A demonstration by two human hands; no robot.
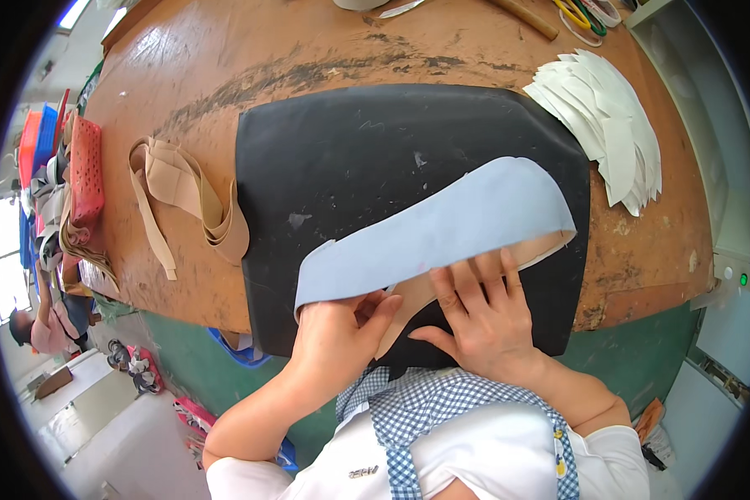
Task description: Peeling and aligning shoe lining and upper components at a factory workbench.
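Note:
A long light blue shoe piece (437, 229), shaped like an insole with one broad rounded end, stands slanted over a black mat (333, 183). Beige material (532, 248) shows along its near edge and underneath. At the narrow left end, my left hand (337, 329) is closed, thumb against bent fingers, gripping the piece near its edge; some fingertips are hidden. My right hand (487, 321) has its fingers stretched and spread, their tips touching the near edge and beige side. A beige strip (404, 312) runs down between my hands.
Looped beige strips (179, 187) lie left of the mat on the brown table (200, 83). A fanned stack of white pieces (604, 125) sits at right. A wooden stick (521, 18) lies at the back. Red basket (87, 171) and a person (54, 321) are at far left.

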